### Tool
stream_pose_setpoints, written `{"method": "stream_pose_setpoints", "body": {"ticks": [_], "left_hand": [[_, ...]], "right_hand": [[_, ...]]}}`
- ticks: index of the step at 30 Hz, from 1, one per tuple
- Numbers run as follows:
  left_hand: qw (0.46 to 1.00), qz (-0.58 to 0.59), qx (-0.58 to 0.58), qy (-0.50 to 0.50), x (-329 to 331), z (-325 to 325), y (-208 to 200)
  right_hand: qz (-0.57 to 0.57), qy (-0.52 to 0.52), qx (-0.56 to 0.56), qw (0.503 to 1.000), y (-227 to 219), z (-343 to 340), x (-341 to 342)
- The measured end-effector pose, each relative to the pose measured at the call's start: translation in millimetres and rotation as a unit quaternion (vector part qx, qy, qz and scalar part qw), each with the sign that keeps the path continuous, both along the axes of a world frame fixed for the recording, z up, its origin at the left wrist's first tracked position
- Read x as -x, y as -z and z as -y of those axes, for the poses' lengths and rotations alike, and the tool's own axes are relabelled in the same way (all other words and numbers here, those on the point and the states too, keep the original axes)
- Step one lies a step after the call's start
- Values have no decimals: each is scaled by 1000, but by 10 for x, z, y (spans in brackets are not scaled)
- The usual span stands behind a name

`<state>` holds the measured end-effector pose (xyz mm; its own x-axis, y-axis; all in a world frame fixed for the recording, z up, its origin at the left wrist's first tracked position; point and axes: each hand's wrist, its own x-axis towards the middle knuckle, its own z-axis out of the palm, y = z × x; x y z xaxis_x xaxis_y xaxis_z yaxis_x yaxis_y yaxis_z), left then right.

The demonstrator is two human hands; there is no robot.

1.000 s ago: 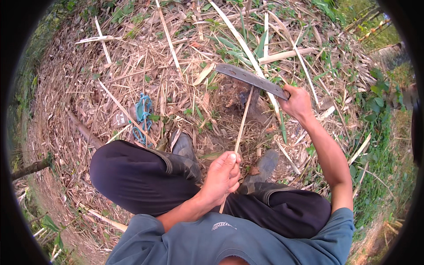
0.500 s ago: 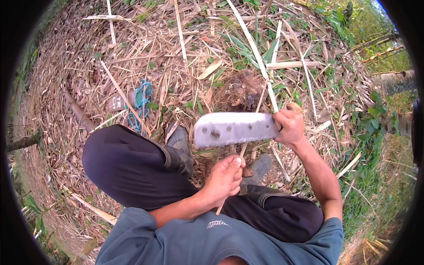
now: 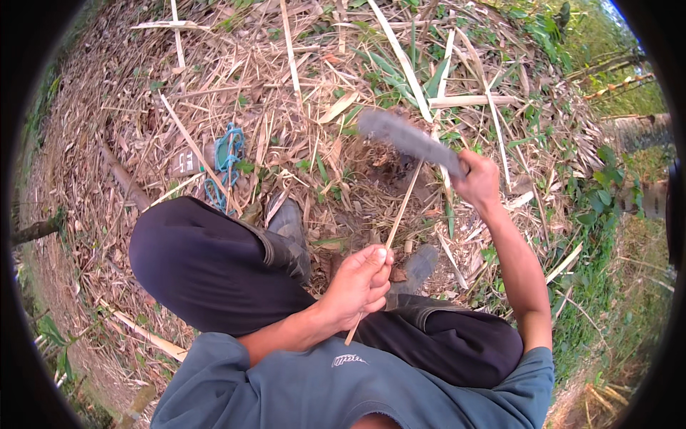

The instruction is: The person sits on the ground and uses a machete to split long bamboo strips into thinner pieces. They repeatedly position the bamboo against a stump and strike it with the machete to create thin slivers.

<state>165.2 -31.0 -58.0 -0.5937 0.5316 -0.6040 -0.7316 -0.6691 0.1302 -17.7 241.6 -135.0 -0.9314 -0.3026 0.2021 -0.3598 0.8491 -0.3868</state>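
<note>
My left hand (image 3: 359, 282) is closed around a thin pale bamboo strip (image 3: 401, 213) in front of my torso. The strip slants up and away to the right, its far end by a dark fibrous stump (image 3: 382, 161). Farther right, my right hand (image 3: 477, 182) grips a broad-bladed machete (image 3: 409, 137); its handle is mostly hidden in the fingers. The blade, smeared by motion, points up and left over the stump and the far end of the strip. A gap separates the blade from my left hand.
My bent legs in dark trousers (image 3: 207, 264) and boots (image 3: 286, 225) flank the work. On the left lies a brown sheath-like piece (image 3: 187, 161) wrapped in blue cord (image 3: 227, 161). Long split strips (image 3: 400, 53) and dry leaves cover the ground; green plants (image 3: 600, 193) grow at right.
The machete has swung away from me, its blade turning from flat and level to edge-on and tilted over the stump. My left hand keeps hold of the strip, almost unmoved.
</note>
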Motion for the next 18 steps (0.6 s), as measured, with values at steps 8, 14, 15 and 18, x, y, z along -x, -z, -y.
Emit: {"method": "stream_pose_setpoints", "body": {"ticks": [8,14,15,18], "left_hand": [[1000,26,-2,5,-23,32,14],[992,74,-98,-13,4,116,-31],[990,80,-111,-19,-9,136,-16],[985,90,-145,-35,-29,147,23]], "right_hand": [[-22,-98,-39,994,-54,-34,-141],[16,37,25,999,106,-87,-63],[-5,-31,6,999,47,-39,-63],[-42,-183,-28,982,-260,164,-233]]}}
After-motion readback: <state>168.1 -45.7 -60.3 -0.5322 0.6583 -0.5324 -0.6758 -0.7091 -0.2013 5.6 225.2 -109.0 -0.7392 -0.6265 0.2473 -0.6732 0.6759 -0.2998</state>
